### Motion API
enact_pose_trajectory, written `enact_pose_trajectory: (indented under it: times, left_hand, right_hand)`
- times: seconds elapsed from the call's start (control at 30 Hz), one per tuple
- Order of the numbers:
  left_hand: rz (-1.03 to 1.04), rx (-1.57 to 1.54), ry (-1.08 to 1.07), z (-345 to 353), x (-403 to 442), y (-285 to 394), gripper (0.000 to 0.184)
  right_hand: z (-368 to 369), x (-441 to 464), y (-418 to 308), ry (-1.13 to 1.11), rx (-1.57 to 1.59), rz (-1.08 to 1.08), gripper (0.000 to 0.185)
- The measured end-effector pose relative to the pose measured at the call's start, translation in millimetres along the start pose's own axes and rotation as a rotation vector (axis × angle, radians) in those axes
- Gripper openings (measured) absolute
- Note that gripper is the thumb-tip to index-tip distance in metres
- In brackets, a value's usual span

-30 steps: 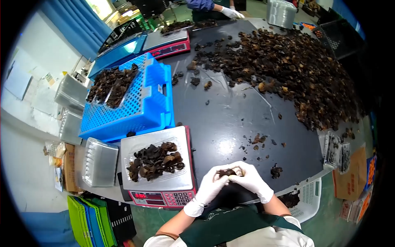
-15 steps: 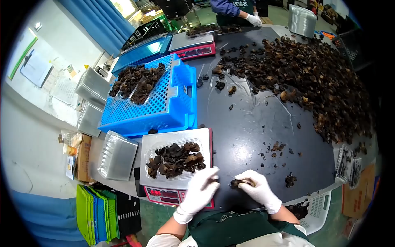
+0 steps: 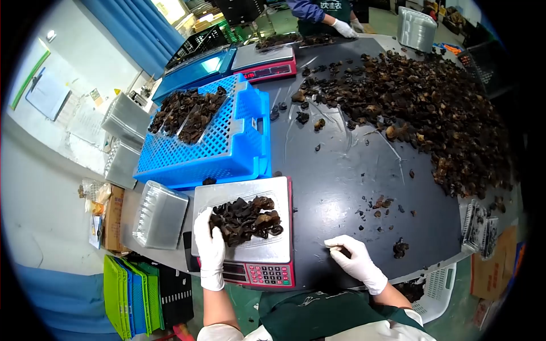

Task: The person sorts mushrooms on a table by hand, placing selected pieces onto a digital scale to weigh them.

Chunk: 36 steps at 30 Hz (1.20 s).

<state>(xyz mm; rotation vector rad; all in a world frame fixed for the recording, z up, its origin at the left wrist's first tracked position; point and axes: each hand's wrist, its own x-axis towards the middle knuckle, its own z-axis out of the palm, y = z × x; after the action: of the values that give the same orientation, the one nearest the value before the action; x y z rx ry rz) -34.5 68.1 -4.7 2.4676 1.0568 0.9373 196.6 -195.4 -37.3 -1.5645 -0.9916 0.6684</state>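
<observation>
On the near scale lies a clear plastic tray heaped with dark wood ear mushrooms. My left hand, white-gloved, rests over the tray's left side. Its thumb and fingers are apart at the edge of the mushrooms; the glove hides part of the tray's rim. Right of the scale, my right hand, also gloved, hovers low at the dark tabletop. The index finger and thumb are bent with a gap between them, and no piece shows there. A loose mushroom clump lies to its right.
A large mushroom pile covers the table's far right. Behind the scale stands a blue crate bearing filled trays. Stacked clear trays are at the left. Across the table is a co-worker's gloved hand near a second scale.
My left hand has moved left from the scale's right front corner to the tray's left side, uncovering the keypad. The dark mushroom piece in my right fingers no longer shows there.
</observation>
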Motion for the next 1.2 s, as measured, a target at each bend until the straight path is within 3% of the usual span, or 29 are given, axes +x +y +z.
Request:
enact_pose_trajectory:
  times: [0.13,0.33,0.5,0.6,0.73,0.8,0.87,0.93,1.0,1.07,1.1,1.17,1.2]
  left_hand:
    - [0.053,-0.078,-0.071,-13.6,-1.9,-1.3,0.056]
    - [0.214,0.361,-0.330,-38.7,8.1,15.6,0.045]
    - [0.328,0.411,-0.407,-35.2,11.0,9.8,0.045]
    - [0.318,0.314,-0.358,-39.5,10.7,7.3,0.036]
    - [0.109,-0.028,-0.127,-51.4,3.8,24.7,0.023]
    - [0.181,-0.197,-0.205,-37.7,-11.4,45.5,0.019]
    - [0.243,-0.323,-0.424,-15.4,-25.8,74.2,0.015]
    - [0.231,-0.308,-0.580,11.8,-44.0,109.1,0.015]
    - [0.274,-0.526,-0.586,50.7,-68.4,119.5,0.022]
    - [0.191,-0.630,-0.787,64.3,-77.5,137.3,0.039]
    - [0.193,-0.716,-0.818,70.1,-80.8,141.7,0.047]
    - [0.215,-0.825,-0.811,82.4,-93.3,145.9,0.067]
    - [0.214,-0.836,-0.814,84.0,-94.9,145.9,0.067]
  right_hand:
    - [-5.4,-3.2,1.8,-0.010,-0.030,0.021,0.022]
    - [-12.4,-1.1,1.0,0.003,-0.011,0.051,0.021]
    - [-12.7,0.5,-0.5,0.014,-0.024,0.028,0.021]
    - [-16.3,-0.6,-1.2,0.019,-0.053,-0.003,0.021]
    - [-16.9,-6.6,1.0,0.031,0.002,0.093,0.021]
    - [-10.2,-10.7,4.3,-0.029,0.157,0.251,0.021]
    - [2.4,-12.6,2.3,-0.148,0.399,0.340,0.023]
    - [8.1,-12.1,-5.1,-0.333,0.569,0.455,0.038]
    - [10.0,-11.0,-10.2,-0.432,0.505,0.485,0.040]
    - [8.2,-19.3,0.0,-0.313,0.554,0.387,0.038]
    - [-7.4,-16.4,-11.5,-0.315,0.539,0.615,0.034]
    - [-33.3,-29.0,10.7,-0.232,0.593,0.563,0.030]
    - [-50.4,-34.6,11.7,-0.210,0.602,0.527,0.030]
